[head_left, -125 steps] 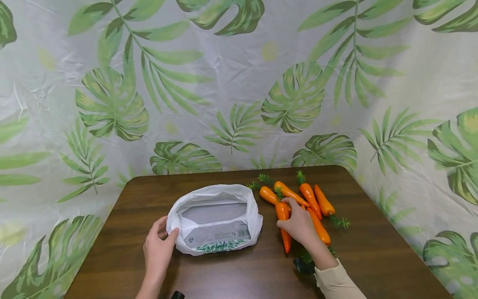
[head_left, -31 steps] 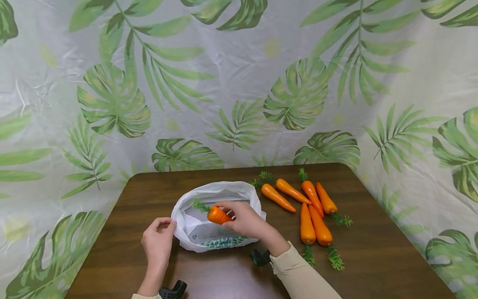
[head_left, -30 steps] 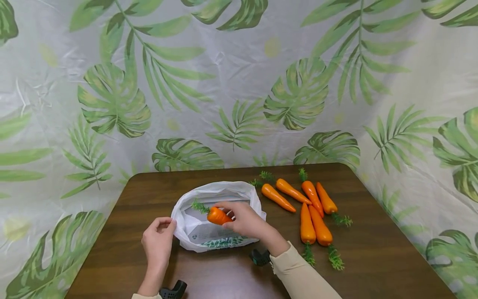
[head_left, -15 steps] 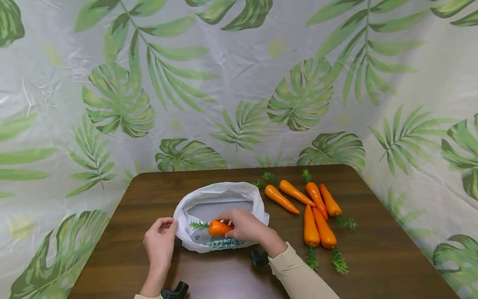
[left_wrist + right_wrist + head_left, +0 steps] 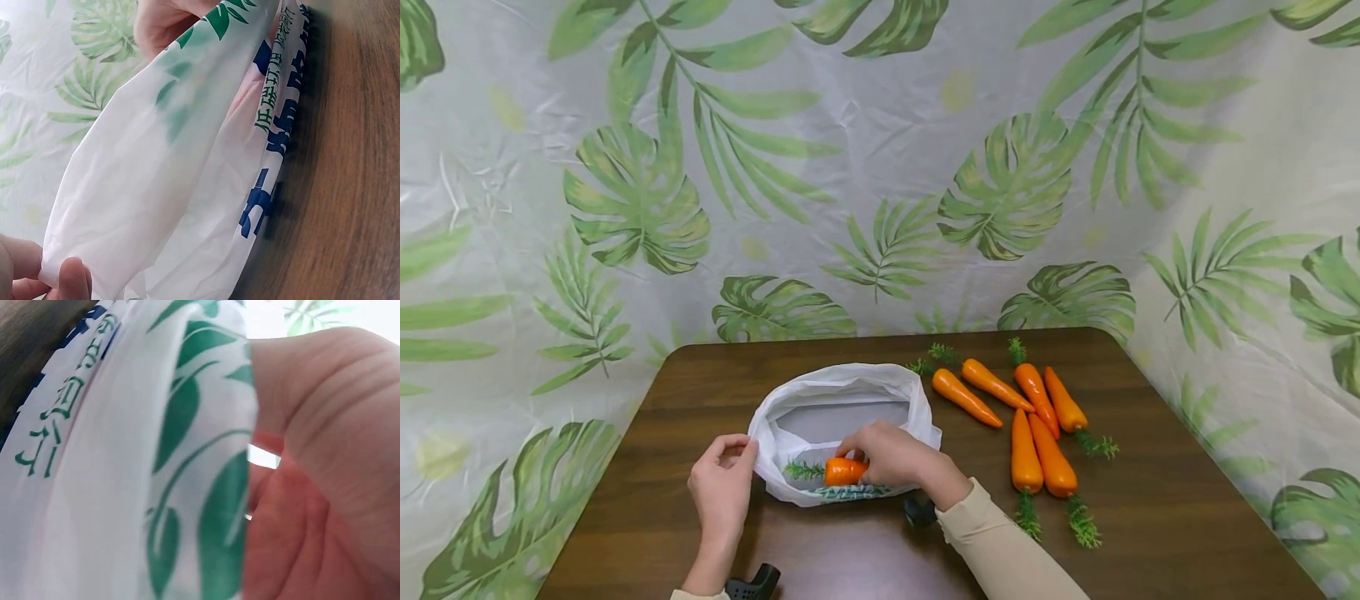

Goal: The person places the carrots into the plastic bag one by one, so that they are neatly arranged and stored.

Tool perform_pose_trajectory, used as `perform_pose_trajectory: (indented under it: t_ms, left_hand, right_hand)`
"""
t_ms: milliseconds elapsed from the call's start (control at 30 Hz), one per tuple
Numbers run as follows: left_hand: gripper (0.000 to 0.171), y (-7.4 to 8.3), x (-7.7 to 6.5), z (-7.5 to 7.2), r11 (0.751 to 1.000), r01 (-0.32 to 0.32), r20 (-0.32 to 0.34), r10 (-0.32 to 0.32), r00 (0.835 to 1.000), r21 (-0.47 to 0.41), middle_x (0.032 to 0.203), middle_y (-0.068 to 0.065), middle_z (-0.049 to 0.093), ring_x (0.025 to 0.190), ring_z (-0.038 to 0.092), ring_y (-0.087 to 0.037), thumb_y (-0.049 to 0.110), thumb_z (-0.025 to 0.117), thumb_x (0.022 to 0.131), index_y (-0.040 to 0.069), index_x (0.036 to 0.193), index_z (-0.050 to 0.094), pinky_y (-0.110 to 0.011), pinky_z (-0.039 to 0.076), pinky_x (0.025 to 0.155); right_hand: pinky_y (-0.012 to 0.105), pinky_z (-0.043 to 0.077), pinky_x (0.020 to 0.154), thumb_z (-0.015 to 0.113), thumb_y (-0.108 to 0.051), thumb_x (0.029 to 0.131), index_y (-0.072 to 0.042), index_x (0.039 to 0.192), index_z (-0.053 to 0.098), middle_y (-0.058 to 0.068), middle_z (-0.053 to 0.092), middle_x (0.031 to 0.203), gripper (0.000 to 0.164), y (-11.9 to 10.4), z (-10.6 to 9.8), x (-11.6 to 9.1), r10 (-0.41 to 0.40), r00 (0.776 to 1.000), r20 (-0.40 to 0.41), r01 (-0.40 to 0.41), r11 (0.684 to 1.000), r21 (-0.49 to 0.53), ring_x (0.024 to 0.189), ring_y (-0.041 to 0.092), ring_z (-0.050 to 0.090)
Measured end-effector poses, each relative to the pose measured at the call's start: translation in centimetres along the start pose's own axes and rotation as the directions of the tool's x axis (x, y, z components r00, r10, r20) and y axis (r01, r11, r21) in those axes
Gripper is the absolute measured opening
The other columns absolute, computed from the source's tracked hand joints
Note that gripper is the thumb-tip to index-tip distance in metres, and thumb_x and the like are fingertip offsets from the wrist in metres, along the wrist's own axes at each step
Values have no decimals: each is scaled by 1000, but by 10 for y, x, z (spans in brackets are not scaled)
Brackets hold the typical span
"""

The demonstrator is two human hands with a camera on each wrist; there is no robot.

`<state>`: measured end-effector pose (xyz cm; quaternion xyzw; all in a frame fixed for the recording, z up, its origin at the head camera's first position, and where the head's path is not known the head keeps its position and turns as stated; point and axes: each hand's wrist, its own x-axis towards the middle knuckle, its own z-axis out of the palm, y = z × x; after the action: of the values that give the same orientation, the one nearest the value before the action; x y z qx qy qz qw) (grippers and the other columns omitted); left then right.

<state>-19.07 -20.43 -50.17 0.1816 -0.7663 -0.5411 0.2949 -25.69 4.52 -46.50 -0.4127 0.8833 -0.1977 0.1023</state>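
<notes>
Clamping carrot [image 5: 844,472] in right-hand grip [image 5: 887,454] inside open bag [image 5: 923,417] on worktop [image 5: 835,558], pinching bag rim [image 5: 762,446] in left-hand grip [image 5: 722,479], probably risking a slumped bag and snagged carrot if loosening that pinch too soon.

Orange tapered green-topped carrots [image 5: 1026,454]: 7 visible (6 right of centre, 1 mid-frame). White plastic bag [image 5: 831,419]: 1. Bare hands [image 5: 722,483]: 2.

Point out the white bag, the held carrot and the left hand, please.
White bag [image 5: 865,375]: head view, on its far rim.
Held carrot [image 5: 844,472]: head view, on its thick orange end.
Left hand [image 5: 721,482]: head view, on the middle of the hand.
</notes>
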Motion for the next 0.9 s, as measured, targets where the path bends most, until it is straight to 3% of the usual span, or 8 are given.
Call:
perform_pose_trajectory:
  t_ms: [233,667,900]
  left_hand:
    - [6,-1,0,-1,999,-32,-7,32,999,-19,79,-9,70,60,61,-10,12,79,87,8,88,75,-18,49,53]
    - [5,0,-2,-1,999,-32,5,32,999,-42,76,-10,70,55,61,-9,10,78,87,6,87,74,-20,50,52]
    - [5,0,-2,0,999,-35,20,35,999,-32,77,-9,70,57,61,-11,11,78,87,7,87,75,-20,50,52]
  right_hand:
    - [26,51,81,79,-2,80,-21,115,76,-10,71,101,40,3,1,-2,50,999,-13,-51,998,-42,87,10,63]
    - [28,51,72,76,0,80,-21,102,78,-7,69,89,30,-3,-8,-12,119,993,-4,-118,980,-160,76,11,58]
    - [28,51,71,78,-3,79,-21,103,78,-6,68,84,29,-3,-10,-11,103,995,-8,-103,978,-180,74,11,57]
